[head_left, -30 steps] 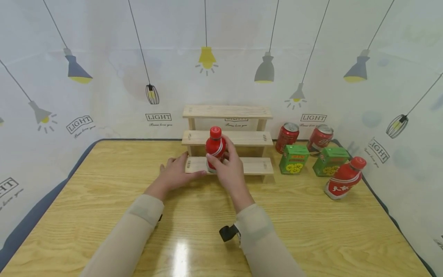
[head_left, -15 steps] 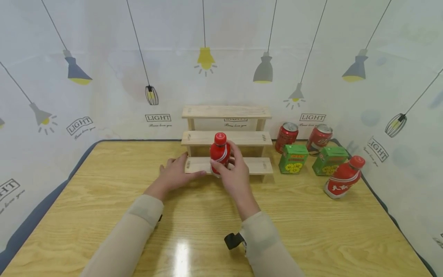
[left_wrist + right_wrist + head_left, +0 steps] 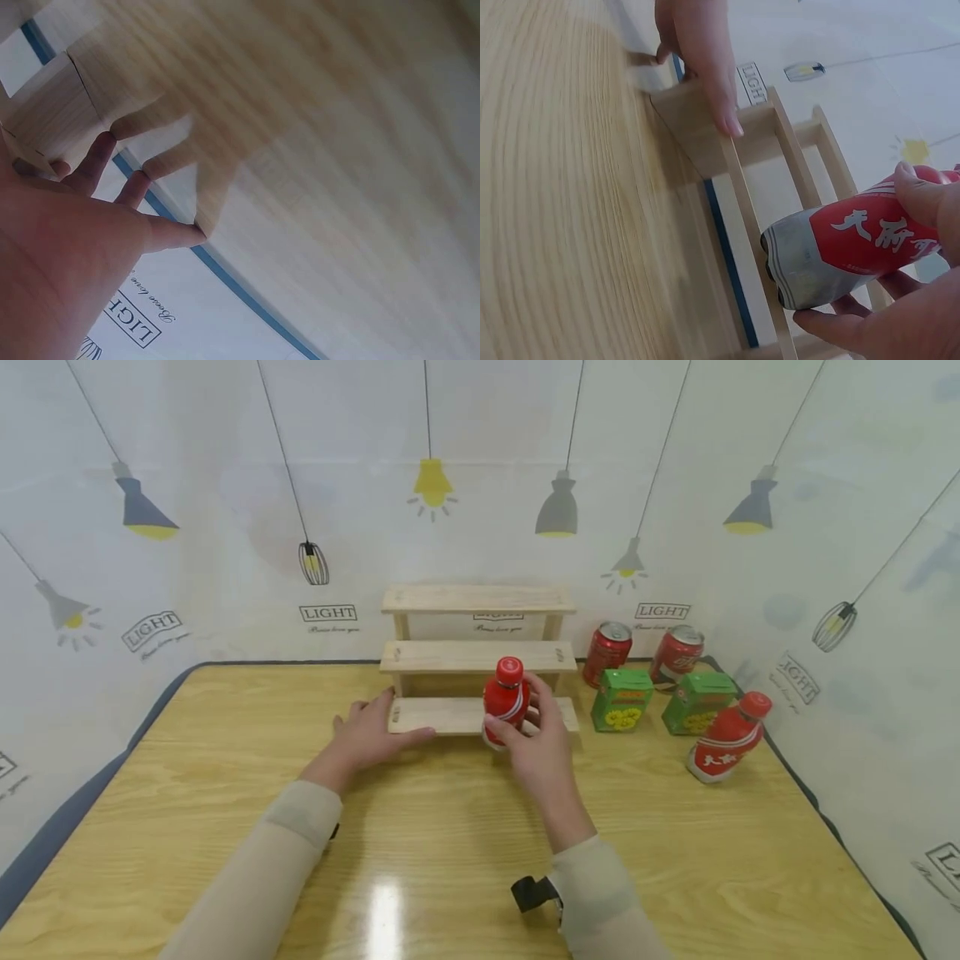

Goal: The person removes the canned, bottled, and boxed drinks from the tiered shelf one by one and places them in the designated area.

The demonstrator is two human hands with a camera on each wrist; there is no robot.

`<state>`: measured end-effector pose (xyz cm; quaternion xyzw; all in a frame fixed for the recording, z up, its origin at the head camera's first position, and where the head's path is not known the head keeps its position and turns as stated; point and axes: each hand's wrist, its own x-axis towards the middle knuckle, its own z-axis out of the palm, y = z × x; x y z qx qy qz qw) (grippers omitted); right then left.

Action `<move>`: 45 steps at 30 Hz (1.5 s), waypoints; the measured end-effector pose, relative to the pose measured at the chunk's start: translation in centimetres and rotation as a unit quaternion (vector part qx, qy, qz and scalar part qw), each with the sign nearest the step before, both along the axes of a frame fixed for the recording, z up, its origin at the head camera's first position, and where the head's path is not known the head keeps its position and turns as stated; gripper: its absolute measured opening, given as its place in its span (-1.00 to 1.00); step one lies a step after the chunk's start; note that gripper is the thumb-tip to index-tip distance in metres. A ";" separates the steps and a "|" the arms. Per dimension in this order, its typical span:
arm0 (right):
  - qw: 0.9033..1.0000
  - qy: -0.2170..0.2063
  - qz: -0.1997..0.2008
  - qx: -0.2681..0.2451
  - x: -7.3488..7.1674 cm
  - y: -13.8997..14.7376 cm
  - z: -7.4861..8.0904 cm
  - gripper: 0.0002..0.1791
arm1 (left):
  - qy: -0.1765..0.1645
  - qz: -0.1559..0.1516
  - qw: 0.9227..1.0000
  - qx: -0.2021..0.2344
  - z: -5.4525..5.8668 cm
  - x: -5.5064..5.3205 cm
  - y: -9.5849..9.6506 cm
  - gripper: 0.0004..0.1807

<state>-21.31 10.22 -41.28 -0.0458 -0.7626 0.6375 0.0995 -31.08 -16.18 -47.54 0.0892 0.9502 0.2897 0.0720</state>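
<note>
My right hand (image 3: 542, 747) holds a red-capped plastic bottle (image 3: 504, 702) with a red label, thumb on one side and fingers on the other. The bottle is upright at the right half of the bottom step of a three-tier wooden shelf (image 3: 442, 717). In the right wrist view, the clear base of the bottle (image 3: 806, 259) overlaps the step's front edge; whether it touches the wood I cannot tell. My left hand (image 3: 365, 735) is at the shelf's left end, its thumb along the front edge. In the left wrist view, its spread fingers (image 3: 176, 234) reach down to the tabletop.
Right of the shelf stand two red cans (image 3: 607, 653) (image 3: 677, 656), with two green cartons (image 3: 622, 700) (image 3: 699, 703) before them. A second red bottle (image 3: 729, 739) stands farther right. The wooden table (image 3: 442, 852) meets a lamp-printed wall covering (image 3: 247, 568) behind the shelf.
My right hand has carried the bottle rightward along the bottom step and slightly toward me. The left hand keeps its place at the shelf's end. The head view has shifted slightly.
</note>
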 end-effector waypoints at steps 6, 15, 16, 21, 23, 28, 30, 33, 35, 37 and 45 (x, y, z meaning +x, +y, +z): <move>1.000 -0.002 -0.023 0.003 1.1 3.1 -0.3 -0.21 | -0.004 -0.006 1.000 -0.001 0.3 0.3 -0.3 0.42; 0.996 -0.050 -0.077 0.021 2.5 8.5 -1.6 -0.17 | -0.001 -0.005 1.000 -0.002 0.6 0.3 -0.6 0.41; 0.995 -0.051 -0.081 0.021 2.6 9.1 -1.8 -0.16 | 0.000 -0.004 1.000 -0.001 0.5 0.3 -0.6 0.41; 0.992 -0.060 -0.109 0.015 2.9 11.5 -2.5 -0.07 | 0.000 -0.003 1.000 0.002 0.2 0.2 -0.5 0.41; 0.991 -0.059 -0.120 0.013 2.9 12.2 -2.6 -0.06 | 0.001 -0.004 1.000 0.001 0.2 0.2 -0.5 0.42; 0.989 -0.054 -0.134 0.011 2.7 13.3 -2.8 -0.07 | -0.001 -0.002 1.000 -0.004 0.1 0.3 -0.6 0.44; 0.989 -0.058 -0.136 0.008 2.7 13.7 -2.9 -0.06 | -0.002 -0.002 1.000 -0.005 0.1 0.3 -0.6 0.43; 0.989 -0.059 -0.138 0.007 2.9 14.1 -3.2 -0.06 | -0.004 -0.004 1.000 -0.004 0.0 0.3 -0.5 0.43; 0.988 -0.062 -0.140 0.007 3.0 14.3 -3.4 -0.05 | -0.003 -0.006 1.000 -0.002 0.0 0.2 -0.4 0.43; 0.988 -0.062 -0.140 0.007 3.0 14.4 -3.5 -0.06 | -0.003 -0.007 1.000 0.000 0.0 0.2 -0.3 0.42; 0.987 -0.060 -0.149 0.007 3.0 14.8 -3.8 -0.06 | -0.003 -0.011 1.000 0.003 0.3 0.3 0.0 0.42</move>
